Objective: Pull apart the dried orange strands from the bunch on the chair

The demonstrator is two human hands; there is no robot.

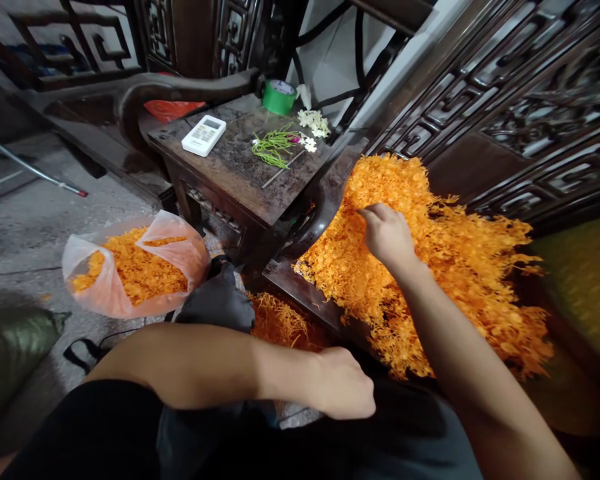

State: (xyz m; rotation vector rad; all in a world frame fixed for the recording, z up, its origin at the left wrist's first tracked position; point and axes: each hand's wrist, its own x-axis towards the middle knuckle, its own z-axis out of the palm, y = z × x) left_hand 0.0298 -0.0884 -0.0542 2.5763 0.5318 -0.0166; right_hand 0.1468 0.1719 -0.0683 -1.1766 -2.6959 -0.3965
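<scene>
A large heap of orange, frilly sprigs, which look like artificial flowers, covers a dark wooden seat at the right. Over the heap's left part, my right hand is closed, its fingertips against the orange sprigs. Whether a sprig is pinched in it does not show. My left hand is curled into a fist low in front of me, near my lap, back of the hand up. Its fingers are turned under, so anything inside is hidden. More orange strands lie below the seat, beyond my left forearm.
An open plastic bag of orange pieces stands on the floor at the left. The small wooden table bears a white remote control, green tape, green stems and white flowers. A curved armrest borders the heap.
</scene>
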